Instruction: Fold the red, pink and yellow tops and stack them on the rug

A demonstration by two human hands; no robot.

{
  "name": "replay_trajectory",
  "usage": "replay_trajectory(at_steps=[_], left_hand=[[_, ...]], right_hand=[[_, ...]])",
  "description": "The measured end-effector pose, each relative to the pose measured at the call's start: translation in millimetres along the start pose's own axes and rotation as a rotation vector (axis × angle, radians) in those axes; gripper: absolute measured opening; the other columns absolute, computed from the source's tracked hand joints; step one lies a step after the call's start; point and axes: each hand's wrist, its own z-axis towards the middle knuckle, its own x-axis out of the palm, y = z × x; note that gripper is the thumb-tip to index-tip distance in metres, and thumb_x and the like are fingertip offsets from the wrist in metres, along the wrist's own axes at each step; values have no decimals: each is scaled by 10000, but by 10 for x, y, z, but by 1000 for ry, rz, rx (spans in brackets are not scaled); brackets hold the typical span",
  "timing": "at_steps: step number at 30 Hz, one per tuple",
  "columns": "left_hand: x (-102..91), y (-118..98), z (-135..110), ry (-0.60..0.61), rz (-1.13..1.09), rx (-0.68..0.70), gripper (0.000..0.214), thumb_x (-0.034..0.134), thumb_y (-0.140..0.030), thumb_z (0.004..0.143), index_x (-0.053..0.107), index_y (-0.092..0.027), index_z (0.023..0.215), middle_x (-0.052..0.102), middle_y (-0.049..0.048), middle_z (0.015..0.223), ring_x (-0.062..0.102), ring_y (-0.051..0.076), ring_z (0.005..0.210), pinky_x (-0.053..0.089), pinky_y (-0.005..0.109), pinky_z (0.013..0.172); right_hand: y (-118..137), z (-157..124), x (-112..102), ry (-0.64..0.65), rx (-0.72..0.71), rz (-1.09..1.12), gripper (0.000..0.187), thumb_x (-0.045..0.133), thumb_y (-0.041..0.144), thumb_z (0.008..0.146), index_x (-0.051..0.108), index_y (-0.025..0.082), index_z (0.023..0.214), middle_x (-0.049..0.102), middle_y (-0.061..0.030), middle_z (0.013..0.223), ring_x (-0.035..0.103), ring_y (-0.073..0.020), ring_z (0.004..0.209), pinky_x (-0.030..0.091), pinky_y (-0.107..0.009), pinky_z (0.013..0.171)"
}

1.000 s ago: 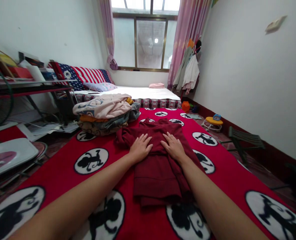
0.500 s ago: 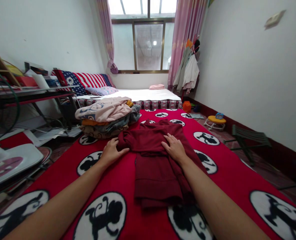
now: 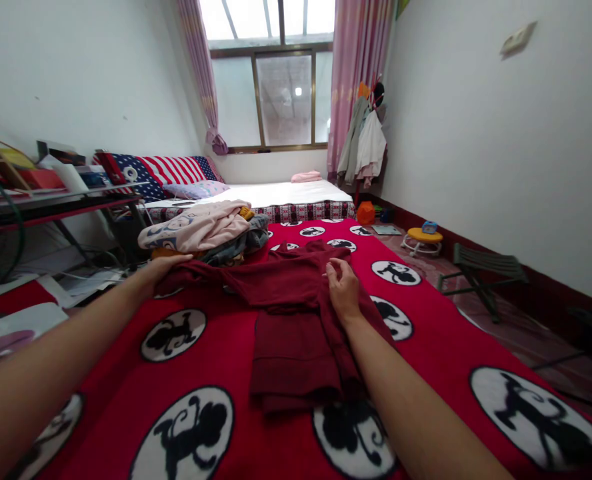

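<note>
A dark red garment (image 3: 296, 320) lies half folded on a red blanket (image 3: 126, 373) with black-and-white monkey circles. My left hand (image 3: 163, 267) is far out to the left, closed on the end of the garment's sleeve, which is stretched out sideways. My right hand (image 3: 343, 288) rests on the garment near its collar, fingers curled and pinching the cloth.
A pile of folded clothes (image 3: 201, 233) sits just beyond the sleeve. A bed (image 3: 281, 197) lies under the window. A desk (image 3: 51, 200) and a fan stand at the left; a small green stool (image 3: 481, 267) stands at the right.
My left hand left the garment's middle, took the sleeve and pulled it out to the left. My right hand stayed on the garment and curled its fingers. The view swung slightly right.
</note>
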Motion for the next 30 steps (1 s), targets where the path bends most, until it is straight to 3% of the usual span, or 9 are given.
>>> replay_trajectory(at_steps=[3, 5, 8, 10, 13, 17, 20, 24, 30], left_hand=[[227, -622, -144, 102, 5, 47, 236, 613, -276, 832, 681, -72, 931, 712, 51, 687, 630, 173, 625, 488, 331, 671], [554, -973, -312, 176, -51, 144, 341, 597, -396, 863, 679, -103, 1017, 727, 40, 780, 659, 167, 719, 507, 314, 731], [1165, -1200, -578, 536, -230, 363, 650, 359, -643, 925, 631, -104, 1166, 722, 116, 980, 675, 219, 918, 516, 375, 820], [1542, -1081, -675, 686, -289, 471, 638, 299, -633, 946, 550, -150, 1279, 705, 117, 1078, 670, 225, 984, 515, 396, 847], [1934, -565, -630, 551, -170, 584, 577, 493, -600, 875, 597, -133, 1197, 700, 134, 1092, 674, 236, 971, 528, 377, 844], [2093, 249, -436, 286, 199, 848, 281, 611, -365, 822, 709, -151, 976, 723, 98, 1011, 662, 230, 962, 509, 378, 903], [2074, 617, -412, 206, 349, 974, 177, 560, -218, 836, 731, -196, 875, 727, 60, 958, 653, 201, 952, 503, 356, 922], [2085, 774, -461, 188, 424, 1033, 185, 556, -150, 835, 732, -207, 841, 713, 47, 937, 642, 179, 933, 504, 325, 923], [2069, 680, -298, -93, 566, 1025, 518, 589, -86, 739, 621, -197, 1244, 575, 104, 1244, 530, 244, 1140, 445, 360, 1022]], right_hand=[[22, 11, -11, 7, 103, 163, 432, 462, 518, 888, 578, 159, 1099, 672, -117, 1090, 686, -188, 755, 543, -335, 749], [27, 34, -49, 16, 215, 324, 468, 466, 563, 873, 551, 165, 1103, 674, -110, 1057, 691, -184, 712, 547, -303, 649], [19, 89, -159, 40, 462, 586, 554, 379, 638, 884, 500, 165, 1147, 666, -130, 1063, 708, -207, 803, 557, -293, 635], [6, 129, -250, 71, 612, 710, 621, 264, 671, 903, 481, 159, 1180, 662, -151, 1078, 703, -223, 895, 573, -328, 717], [-13, 177, -356, 64, 749, 771, 626, 207, 659, 921, 501, 170, 1180, 673, -147, 1037, 685, -240, 963, 574, -388, 802], [-17, 201, -371, 12, 847, 848, 382, 433, 533, 923, 571, 192, 1023, 683, -73, 841, 692, -211, 822, 587, -403, 776], [-19, 188, -329, -62, 824, 914, 137, 644, 303, 841, 584, 182, 862, 664, -9, 721, 670, -158, 676, 608, -345, 681], [-83, 180, -288, -121, 777, 942, 228, 760, 53, 649, 562, 149, 711, 661, 18, 662, 661, -130, 606, 611, -269, 569], [-111, 204, -248, -139, 678, 885, 235, 723, -32, 577, 626, 131, 715, 685, 16, 682, 667, -133, 578, 612, -241, 508]])
